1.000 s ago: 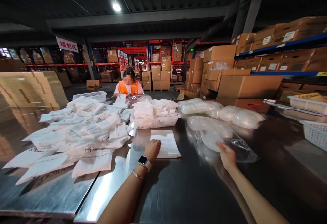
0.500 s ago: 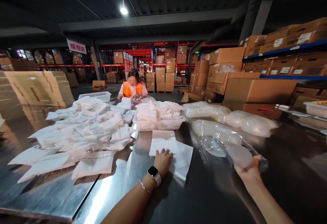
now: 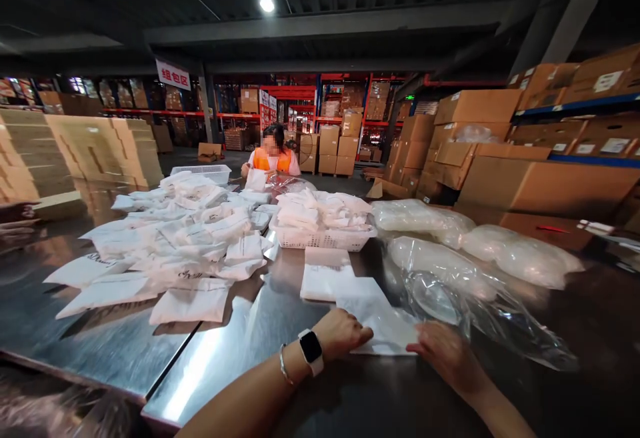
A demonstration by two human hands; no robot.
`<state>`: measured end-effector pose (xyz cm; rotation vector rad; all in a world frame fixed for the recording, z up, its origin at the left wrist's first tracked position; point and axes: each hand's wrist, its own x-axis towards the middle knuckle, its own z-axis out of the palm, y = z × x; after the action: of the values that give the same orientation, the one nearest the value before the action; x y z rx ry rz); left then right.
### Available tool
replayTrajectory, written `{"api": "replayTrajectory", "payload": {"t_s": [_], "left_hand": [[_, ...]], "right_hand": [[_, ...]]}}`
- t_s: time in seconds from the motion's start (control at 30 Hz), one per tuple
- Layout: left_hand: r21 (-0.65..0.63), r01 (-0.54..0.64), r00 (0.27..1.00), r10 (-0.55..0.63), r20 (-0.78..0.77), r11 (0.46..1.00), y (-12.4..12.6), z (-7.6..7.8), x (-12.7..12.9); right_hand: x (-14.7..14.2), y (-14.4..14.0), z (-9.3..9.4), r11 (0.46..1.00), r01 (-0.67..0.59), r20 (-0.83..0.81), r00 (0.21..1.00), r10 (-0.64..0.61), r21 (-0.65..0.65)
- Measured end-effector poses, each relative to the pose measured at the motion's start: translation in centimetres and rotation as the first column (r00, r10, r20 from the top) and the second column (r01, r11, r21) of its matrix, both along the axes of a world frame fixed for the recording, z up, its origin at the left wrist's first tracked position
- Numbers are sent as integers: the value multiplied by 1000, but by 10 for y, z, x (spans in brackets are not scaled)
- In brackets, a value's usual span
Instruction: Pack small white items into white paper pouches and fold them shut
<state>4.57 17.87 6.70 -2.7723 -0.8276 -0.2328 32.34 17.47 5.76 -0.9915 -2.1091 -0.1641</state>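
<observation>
My left hand (image 3: pixel 343 333), with a watch on its wrist, has its fingers curled closed at the lower left edge of a flat white bag (image 3: pixel 365 298). My right hand (image 3: pixel 443 351) pinches a thin, translucent whitish piece (image 3: pixel 400 326), which lies over the right part of that bag. What the piece is cannot be made out. Behind the bag lies a small stack of flat white bags (image 3: pixel 327 281) with dark print. To the right, a clear plastic sleeve (image 3: pixel 493 305) lies open towards me, with rounded translucent pieces (image 3: pixel 440 261) inside.
Filled white pouches (image 3: pixel 185 238) are heaped on the left of the metal table (image 3: pixel 240 371). A white basket (image 3: pixel 325 238) of pouches stands ahead. More plastic-wrapped rolls (image 3: pixel 520 251) lie at the right. A co-worker in an orange vest (image 3: pixel 273 160) sits across, and cartons (image 3: pixel 545 188) stand behind.
My right hand has moved left from the clear sleeve to the white bag, carrying the translucent piece. My left hand has shifted from the stack to the bag's near edge. The view has turned left.
</observation>
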Motion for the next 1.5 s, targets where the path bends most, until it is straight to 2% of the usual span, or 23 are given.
{"api": "replayTrajectory", "payload": {"t_s": [0.07,0.13,0.2,0.3,0.4,0.47,0.57,0.67,0.77,0.83,0.9,0.97,1.03,1.17,1.23,1.33,1.4,1.47,1.5], "left_hand": [[16,54,998,-53,-36,998,-1,3,-3],[19,44,998,-43,-35,999,-2,4,-4],[8,0,1000,0,-16,1000,-3,3,-5],[-39,-117,993,118,11,992,-5,-1,-5],[-51,-223,974,224,22,973,-5,-4,-5],[-45,-253,967,255,30,966,-5,-6,-6],[-45,-265,963,267,35,963,-5,-6,-9],[-57,-268,962,270,35,962,-4,-5,-12],[-71,-268,962,271,34,961,-2,-3,-14],[-78,-270,962,273,33,960,-2,-3,-15],[-77,-274,960,277,35,959,-1,-4,-15],[-72,-269,961,272,42,961,-1,-5,-15],[-67,-254,965,257,49,965,0,-6,-16],[-80,-240,968,244,53,968,2,-6,-17],[-92,-242,967,248,63,966,3,-5,-19],[-106,-248,963,256,79,963,3,-5,-21],[-112,-258,960,267,80,960,4,-5,-23],[-113,-267,958,276,77,957,6,-5,-24],[-112,-269,958,278,73,957,7,-6,-25]], "right_hand": [[1,3,-1,999,-48,211,976,48,-5],[5,5,-2,999,26,310,950,-33,24],[7,6,-2,991,98,377,918,-124,87],[5,4,0,985,118,408,899,-159,124],[-1,0,3,990,121,383,913,-142,79],[-4,-3,5,990,134,330,934,-139,38],[-7,-6,11,980,185,100,979,-178,-66],[-13,-8,31,923,263,-133,942,-309,-282],[-23,-4,59,818,336,-119,893,-435,-467],[-29,2,76,783,368,-80,882,-465,-501],[-35,10,87,786,374,-81,879,-469,-493],[-41,18,88,808,317,-143,888,-437,-497],[-47,24,82,816,216,-219,898,-381,-536],[-53,25,63,766,-15,-333,906,-262,-643],[-49,22,60,757,-98,-431,865,-257,-646],[-31,21,65,800,-150,-549,798,-249,-580],[-16,24,69,857,-142,-496,856,-145,-496],[-4,30,68,893,-143,-291,956,14,-426],[0,34,64,892,-148,-154,984,89,-428]]}}
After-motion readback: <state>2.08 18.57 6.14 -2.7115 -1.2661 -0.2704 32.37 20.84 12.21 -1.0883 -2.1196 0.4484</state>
